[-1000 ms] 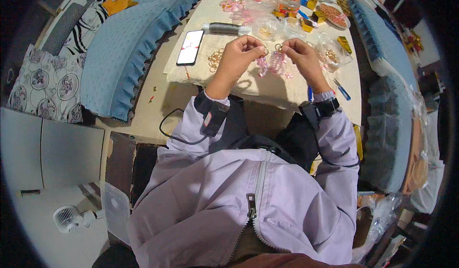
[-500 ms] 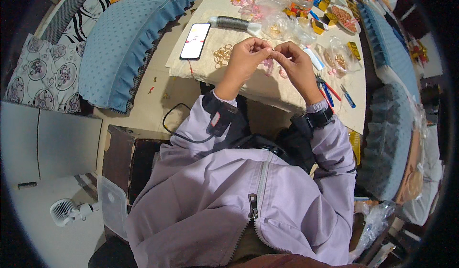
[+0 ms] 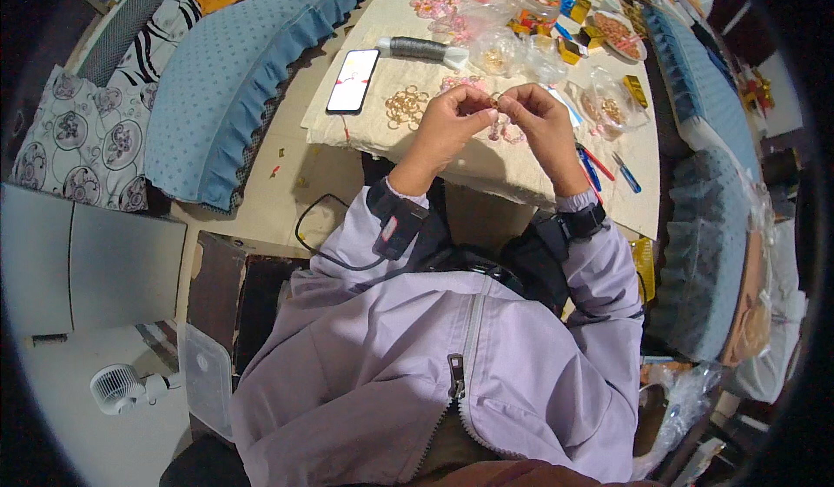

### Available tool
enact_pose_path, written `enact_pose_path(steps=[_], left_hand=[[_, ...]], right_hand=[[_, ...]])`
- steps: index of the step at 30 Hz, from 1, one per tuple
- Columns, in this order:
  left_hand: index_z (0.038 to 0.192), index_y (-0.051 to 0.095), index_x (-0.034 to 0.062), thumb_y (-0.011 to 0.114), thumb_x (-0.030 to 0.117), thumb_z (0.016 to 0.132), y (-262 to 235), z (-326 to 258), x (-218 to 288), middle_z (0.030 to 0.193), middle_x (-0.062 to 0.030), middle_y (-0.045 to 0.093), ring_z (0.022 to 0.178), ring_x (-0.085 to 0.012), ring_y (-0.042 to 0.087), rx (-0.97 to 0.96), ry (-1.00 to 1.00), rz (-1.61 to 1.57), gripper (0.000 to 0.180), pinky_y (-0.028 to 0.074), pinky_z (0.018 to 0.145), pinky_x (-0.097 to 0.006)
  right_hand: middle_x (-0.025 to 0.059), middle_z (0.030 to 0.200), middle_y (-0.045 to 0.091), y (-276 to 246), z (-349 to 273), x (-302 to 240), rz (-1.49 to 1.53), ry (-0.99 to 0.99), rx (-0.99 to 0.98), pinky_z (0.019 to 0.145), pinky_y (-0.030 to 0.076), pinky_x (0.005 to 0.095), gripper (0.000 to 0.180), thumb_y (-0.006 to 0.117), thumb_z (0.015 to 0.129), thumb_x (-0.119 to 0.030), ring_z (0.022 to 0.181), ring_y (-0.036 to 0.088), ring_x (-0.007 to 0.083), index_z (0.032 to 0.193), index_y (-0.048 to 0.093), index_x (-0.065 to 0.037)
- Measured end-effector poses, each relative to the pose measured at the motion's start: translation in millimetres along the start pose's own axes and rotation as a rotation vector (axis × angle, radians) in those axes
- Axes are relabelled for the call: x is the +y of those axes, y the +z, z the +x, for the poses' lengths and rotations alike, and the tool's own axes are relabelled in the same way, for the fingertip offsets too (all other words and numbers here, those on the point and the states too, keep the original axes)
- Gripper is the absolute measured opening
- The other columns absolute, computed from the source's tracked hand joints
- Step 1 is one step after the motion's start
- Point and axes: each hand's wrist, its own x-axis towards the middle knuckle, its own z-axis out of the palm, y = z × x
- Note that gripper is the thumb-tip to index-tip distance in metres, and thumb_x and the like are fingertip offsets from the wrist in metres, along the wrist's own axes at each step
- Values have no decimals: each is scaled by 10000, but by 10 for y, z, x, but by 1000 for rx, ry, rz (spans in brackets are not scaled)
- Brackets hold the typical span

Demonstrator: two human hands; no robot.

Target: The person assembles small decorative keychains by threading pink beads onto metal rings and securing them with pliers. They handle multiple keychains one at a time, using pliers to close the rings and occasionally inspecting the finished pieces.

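Both hands meet over the middle of the cloth-covered surface (image 3: pixel 521 170): left hand (image 3: pixel 447 126) and right hand (image 3: pixel 540 120) have their fingers pinched together on one tiny bead (image 3: pixel 493 102). One phone (image 3: pixel 353 80) lies at the left, one pile of gold rings (image 3: pixel 406 106) beside it, one grey spool (image 3: pixel 417 48) farther off, several clear bags (image 3: pixel 608 105) right.

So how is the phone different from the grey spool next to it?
The phone is flat and rectangular with a lit, mostly white screen; the spool is a round, dark grey roll with a pale end. The phone lies near the cloth's left edge, while the spool sits further up the table. Both lie untouched on the cloth, away from the left hand and right hand.
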Motion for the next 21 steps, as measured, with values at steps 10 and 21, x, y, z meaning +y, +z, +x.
enact_pose_path(steps=[10,21], left_hand=[[996,651,19,741,98,845,1,-55,35,914,-17,649,841,-86,594,-26,-102,3,193,477,767,-227],[1012,632,6,680,77,881,-5,33,-78,925,-33,644,846,-92,592,-79,-165,-193,156,478,772,-214]], right_hand=[[-13,776,636,-53,-124,5,-9,7,10,587,429,199,144,670,924,-155,673,544,37,938,652,-14],[-23,797,614,-88,-131,129,-2,-20,33,618,427,200,112,662,926,-125,691,530,38,955,639,-20]])
